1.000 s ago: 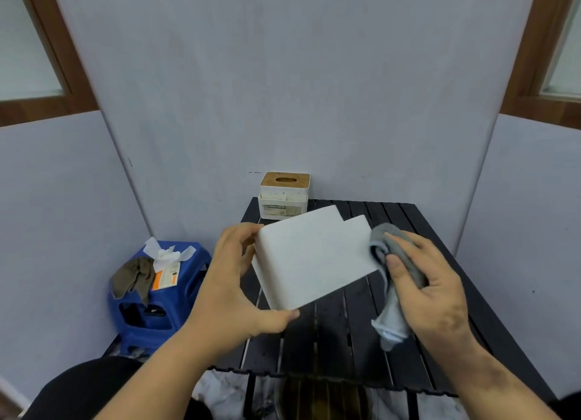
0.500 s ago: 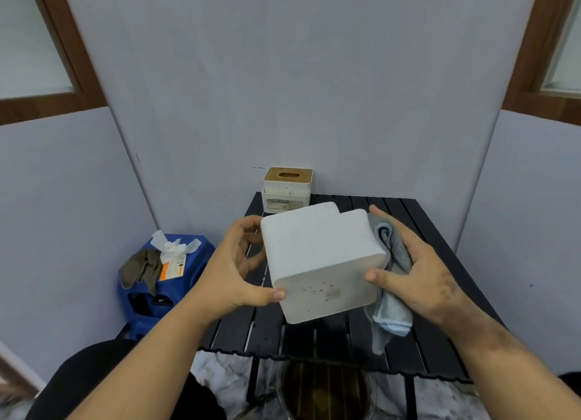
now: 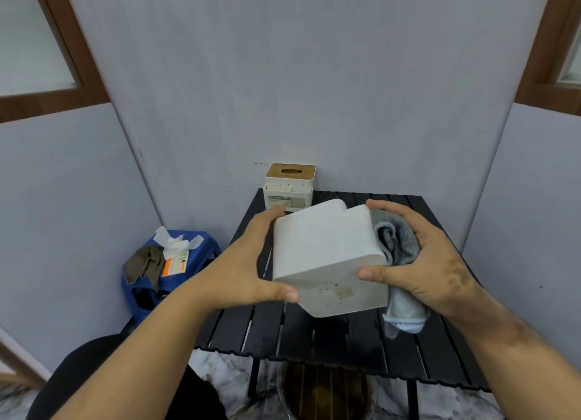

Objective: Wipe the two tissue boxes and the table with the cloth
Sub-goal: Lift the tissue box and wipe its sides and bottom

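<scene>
A white tissue box (image 3: 327, 256) is held tilted above the black slatted table (image 3: 345, 334), its speckled side facing me. My left hand (image 3: 242, 262) grips its left side, thumb on the near face. My right hand (image 3: 430, 262) holds a grey-blue cloth (image 3: 397, 250) against the box's right end, thumb on the near face; the cloth's tail hangs below the palm. A second white tissue box (image 3: 289, 187) with a wooden lid stands at the table's far left corner by the wall.
A blue plastic stool (image 3: 169, 272) left of the table carries a brown rag, crumpled tissues and an orange pack. Grey partition walls close in on three sides. A round dark container (image 3: 323, 391) sits under the table's near edge.
The held box has tipped so its speckled side turned toward me. My right hand, with the cloth, shifted from wiping the box's right edge to clasping that end.
</scene>
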